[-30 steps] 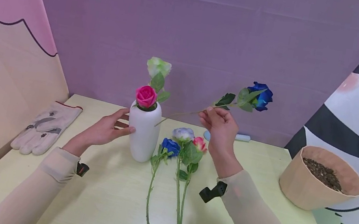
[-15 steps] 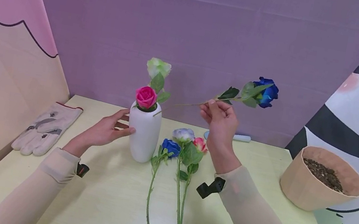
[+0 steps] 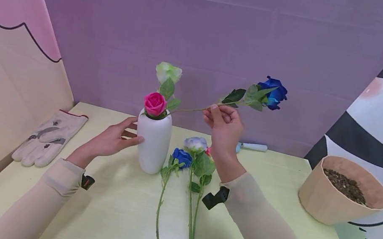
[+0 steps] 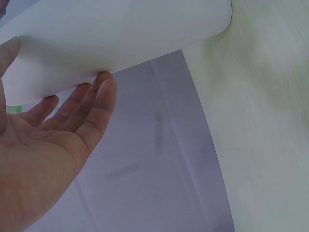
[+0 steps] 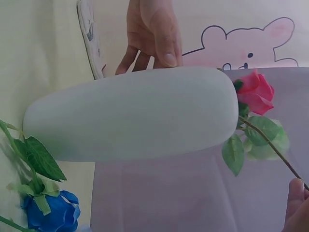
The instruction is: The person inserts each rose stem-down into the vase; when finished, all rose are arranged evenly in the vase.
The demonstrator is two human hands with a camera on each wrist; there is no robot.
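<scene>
Your left hand (image 3: 108, 139) holds the white vase (image 3: 153, 147), mid-frame | your right hand (image 3: 225, 132) pinches a blue rose (image 3: 274, 94) by its stem, right of upper centre, tip at vase mouth | flowers (image 3: 203, 164) on bench (image 3: 112, 216), lower centre

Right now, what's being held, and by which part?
Right hand: a blue rose, pinched by the stem just below its leaves. Left hand: the white vase, held by its upper side.

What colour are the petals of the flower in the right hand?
Deep blue! That flower, held by the right hand, shows best in the head view.
</scene>
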